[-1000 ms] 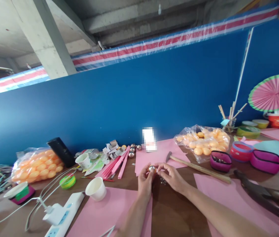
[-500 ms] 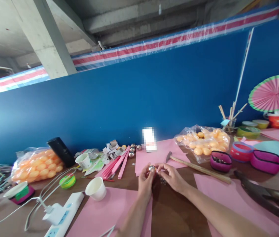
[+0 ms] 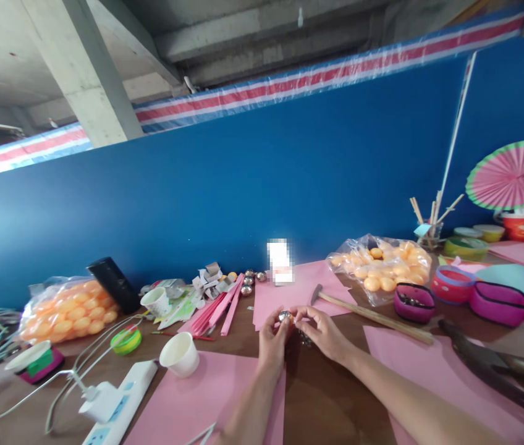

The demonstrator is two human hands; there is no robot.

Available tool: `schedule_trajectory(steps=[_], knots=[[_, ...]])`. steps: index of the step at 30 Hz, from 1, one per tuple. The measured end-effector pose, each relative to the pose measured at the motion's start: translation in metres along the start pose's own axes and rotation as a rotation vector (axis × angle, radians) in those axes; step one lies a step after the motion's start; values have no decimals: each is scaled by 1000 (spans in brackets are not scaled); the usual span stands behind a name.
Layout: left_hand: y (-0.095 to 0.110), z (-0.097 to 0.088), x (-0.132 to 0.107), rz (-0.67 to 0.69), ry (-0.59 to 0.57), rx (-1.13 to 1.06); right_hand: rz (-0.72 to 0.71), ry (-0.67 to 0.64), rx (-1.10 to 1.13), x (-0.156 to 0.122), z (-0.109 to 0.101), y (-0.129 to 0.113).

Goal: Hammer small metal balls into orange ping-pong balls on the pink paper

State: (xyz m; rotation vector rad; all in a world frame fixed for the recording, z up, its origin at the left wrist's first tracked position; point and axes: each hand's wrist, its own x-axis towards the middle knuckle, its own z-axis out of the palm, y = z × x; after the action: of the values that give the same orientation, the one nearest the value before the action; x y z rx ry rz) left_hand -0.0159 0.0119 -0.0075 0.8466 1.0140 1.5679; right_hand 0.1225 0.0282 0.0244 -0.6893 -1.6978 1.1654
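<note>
Between the fingers of my left hand (image 3: 272,334) is a small ball (image 3: 285,316), shiny silver on top with a bit of orange showing at its right side. My right hand (image 3: 320,330) is closed in a pinch beside the ball, fingertips at or very near its right side. Whatever is in that pinch is too small to make out. Small shiny metal pieces (image 3: 305,339) lie on the brown table (image 3: 331,395) beneath my right hand. Beyond my hands, several silver balls (image 3: 246,289) sit near the blue wall.
A hammer (image 3: 373,315) lies right of my hands, near a purple basket (image 3: 414,303) of metal pieces. Bags of orange balls (image 3: 70,312) stand left and right. A white cup (image 3: 179,355), a power strip (image 3: 123,402) and pink paper (image 3: 197,402) lie left. Dark shears (image 3: 489,364) lie right.
</note>
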Motion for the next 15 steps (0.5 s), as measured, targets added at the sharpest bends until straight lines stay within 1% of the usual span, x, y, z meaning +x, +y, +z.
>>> schedule_trajectory(steps=[6, 15], knots=[[3, 2, -1, 14, -8, 29, 10, 6, 2, 1, 0, 1], [7, 8, -3, -18, -6, -62, -7, -3, -23, 1, 0, 0]])
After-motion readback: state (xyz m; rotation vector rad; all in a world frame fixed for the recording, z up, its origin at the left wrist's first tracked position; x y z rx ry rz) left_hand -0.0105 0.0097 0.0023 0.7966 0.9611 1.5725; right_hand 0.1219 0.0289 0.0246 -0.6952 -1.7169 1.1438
